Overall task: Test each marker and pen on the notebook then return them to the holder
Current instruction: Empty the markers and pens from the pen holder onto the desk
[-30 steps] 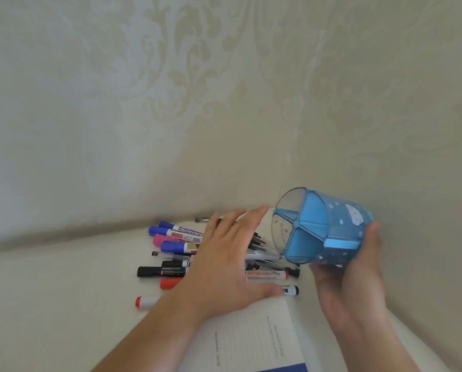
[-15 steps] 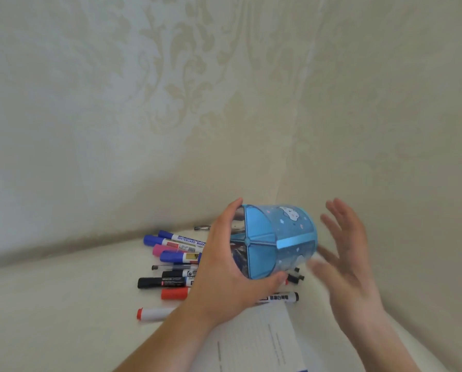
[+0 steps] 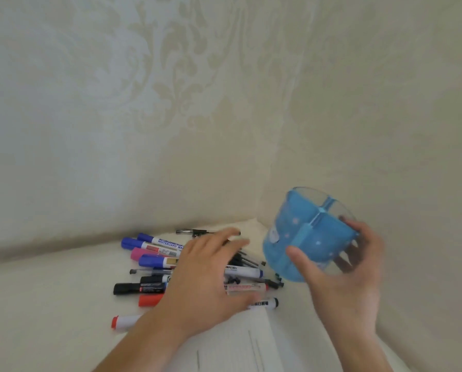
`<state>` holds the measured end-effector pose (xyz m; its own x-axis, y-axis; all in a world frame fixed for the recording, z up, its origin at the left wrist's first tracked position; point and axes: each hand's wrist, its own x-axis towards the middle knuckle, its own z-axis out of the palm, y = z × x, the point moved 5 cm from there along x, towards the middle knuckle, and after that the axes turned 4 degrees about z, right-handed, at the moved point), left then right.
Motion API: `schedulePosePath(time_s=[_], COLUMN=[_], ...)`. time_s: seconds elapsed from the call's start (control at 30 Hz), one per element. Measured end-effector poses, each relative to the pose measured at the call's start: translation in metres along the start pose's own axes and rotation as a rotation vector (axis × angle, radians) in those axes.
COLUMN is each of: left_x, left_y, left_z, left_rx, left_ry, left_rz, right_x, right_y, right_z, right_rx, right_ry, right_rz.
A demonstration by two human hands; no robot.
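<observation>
Now the blue holder point(image 3: 299, 245) is sitting in the right hand point(image 3: 342, 275), no longer the left, thumb and fingers curling round its wall, held tilted and aloft. Just left of that grip, the left hand point(image 3: 205, 280) is lying flat, fingers straight, over the scattered markers point(image 3: 149, 261), beyond the notebook point(image 3: 232, 345).

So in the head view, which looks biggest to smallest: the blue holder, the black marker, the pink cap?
1. Blue holder, though it is held up nearer the camera.
2. Black marker.
3. Pink cap.
</observation>
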<state>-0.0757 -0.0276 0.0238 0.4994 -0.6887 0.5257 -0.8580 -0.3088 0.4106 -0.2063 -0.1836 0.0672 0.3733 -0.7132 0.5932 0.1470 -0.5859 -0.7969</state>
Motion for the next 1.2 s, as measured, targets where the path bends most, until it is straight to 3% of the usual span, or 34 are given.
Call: schedulePosePath(time_s=[0.07, 0.17, 0.47, 0.73, 0.87, 1.03, 1.1, 1.2], left_x=[-0.002, -0.004, -0.005, -0.005, -0.005, -0.004, -0.003, -0.002], left_y=[-0.003, -0.008, -0.015, -0.016, -0.016, -0.025, -0.027, -0.033], left_z=[0.01, 0.014, 0.015, 0.017, 0.013, 0.012, 0.014, 0.016], left_rx=[0.151, 0.203, 0.271, 0.265, 0.253, 0.259, 0.258, 0.281], left_ry=[-0.148, -0.246, -0.3, -0.297, -0.293, -0.264, -0.263, -0.242], left_rz=[0.002, -0.004, -0.029, -0.057, -0.063, -0.09, -0.106, -0.165], right_x=[0.018, 0.05, 0.059, 0.056, 0.05, 0.01, -0.009, -0.031], right_y=[0.001, -0.001, 0.059, 0.072, 0.057, 0.043, 0.04, 0.048], right_z=[0.0, 0.021, 0.107, 0.104, 0.089, 0.05, 0.043, 0.061], right_rx=[-0.035, -0.322, -0.623, -0.681, -0.826, -0.931, -0.785, -0.633], right_ry=[0.07, 0.06, -0.092, -0.153, -0.166, -0.413, -0.503, -0.781], right_rz=[0.079, 0.087, 0.064, 0.089, -0.029, -0.124, -0.133, -0.089])
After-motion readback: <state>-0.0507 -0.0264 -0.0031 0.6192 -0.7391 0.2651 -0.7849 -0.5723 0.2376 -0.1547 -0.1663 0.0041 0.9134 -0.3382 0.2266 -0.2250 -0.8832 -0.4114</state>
